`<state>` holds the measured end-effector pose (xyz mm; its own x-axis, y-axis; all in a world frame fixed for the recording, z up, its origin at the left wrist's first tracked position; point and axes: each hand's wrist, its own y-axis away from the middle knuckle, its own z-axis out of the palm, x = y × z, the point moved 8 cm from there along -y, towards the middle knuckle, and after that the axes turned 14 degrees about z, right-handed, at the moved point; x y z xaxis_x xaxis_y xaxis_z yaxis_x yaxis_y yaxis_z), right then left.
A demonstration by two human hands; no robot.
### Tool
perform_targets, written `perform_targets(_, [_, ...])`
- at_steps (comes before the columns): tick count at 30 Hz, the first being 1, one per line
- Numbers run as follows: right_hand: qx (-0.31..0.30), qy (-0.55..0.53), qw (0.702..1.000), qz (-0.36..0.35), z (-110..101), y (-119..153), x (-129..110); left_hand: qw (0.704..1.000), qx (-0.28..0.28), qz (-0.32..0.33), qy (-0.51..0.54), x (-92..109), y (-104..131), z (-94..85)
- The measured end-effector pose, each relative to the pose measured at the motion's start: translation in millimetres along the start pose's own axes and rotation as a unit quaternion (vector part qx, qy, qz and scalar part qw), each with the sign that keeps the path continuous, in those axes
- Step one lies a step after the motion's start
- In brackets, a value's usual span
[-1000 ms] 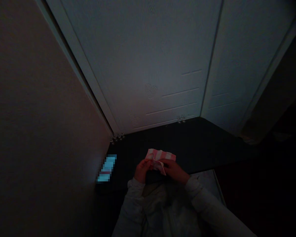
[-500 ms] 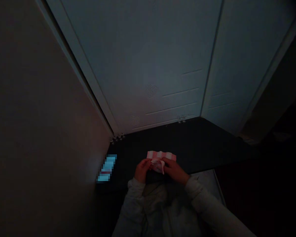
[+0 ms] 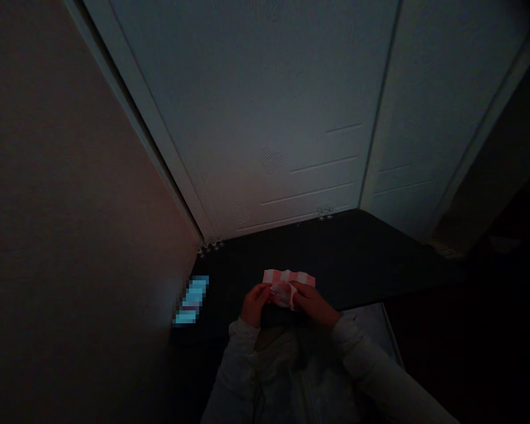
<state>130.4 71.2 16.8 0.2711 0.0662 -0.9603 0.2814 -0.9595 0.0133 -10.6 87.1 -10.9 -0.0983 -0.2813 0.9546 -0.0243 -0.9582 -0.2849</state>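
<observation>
Low in the middle of the head view, my left hand [image 3: 254,305] pinches the left edge of a thin, crumpled pink-and-white piece [image 3: 282,295]. My right hand [image 3: 314,305] has its fingers closed on the right edge of the same piece. Just behind both hands, a pink-and-white checked sheet [image 3: 289,275] lies on the dark tabletop [image 3: 357,253]. Whether the held piece belongs to that sheet, and whether it is cloth or film, I cannot tell in the dim light.
At the left of the tabletop glows a blurred, phone-shaped screen [image 3: 192,300]. Small clear round pieces [image 3: 209,247] stand in the back left corner, with more clear pieces [image 3: 325,213] along the back. A white panel [image 3: 247,88] rises behind; a wall [image 3: 92,235] borders the left.
The held piece has shifted slightly between my fingers, and its right-hand fold has drawn in toward my right hand. Both hands stay in nearly the same place.
</observation>
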Motion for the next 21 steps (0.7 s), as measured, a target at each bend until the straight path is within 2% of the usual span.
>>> perform_targets(4, [-0.047, -0.016, 0.998, -0.050, 3.5, 4.7, -12.0, 1.000, -0.006, -0.005, 0.002, -0.5, -0.1, 0.8])
perform_targets(10, [-0.082, -0.029, 0.995, -0.044, 6.5, 5.0, -11.1, 0.997, 0.025, -0.018, 0.069, -3.1, 0.7, -0.7])
perform_targets(15, [-0.064, -0.030, 0.997, -0.029, 4.2, 2.3, -2.5, 0.986, 0.057, -0.044, 0.150, -1.2, 3.5, -0.3])
perform_targets(21, [-0.041, -0.039, 0.998, -0.009, 6.0, -0.5, 2.4, 0.976, 0.083, -0.049, 0.193, -1.4, 3.7, -4.0])
